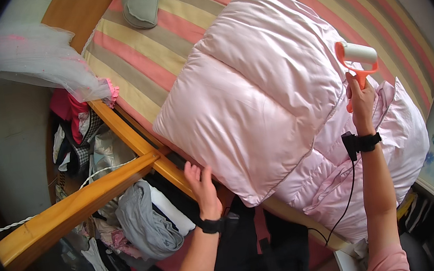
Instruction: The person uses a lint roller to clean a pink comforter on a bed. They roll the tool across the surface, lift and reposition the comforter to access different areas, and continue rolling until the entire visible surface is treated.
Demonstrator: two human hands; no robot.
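Note:
My right hand is closed round the orange handle of a lint roller, whose white roll points up and away from me. The roller is held over the far right part of a pale pink quilt. Its top portion lies folded over, and more of it bunches up toward the right. My left hand holds nothing, its fingers apart, beside the quilt's near left corner and close to the wooden bed rail. I cannot tell whether it touches either.
A striped bed sheet covers the mattress, with a grey plush toy at the far end. A wooden beam joins the bed rail on the left. Folded clothes lie below it. White tulle hangs at upper left.

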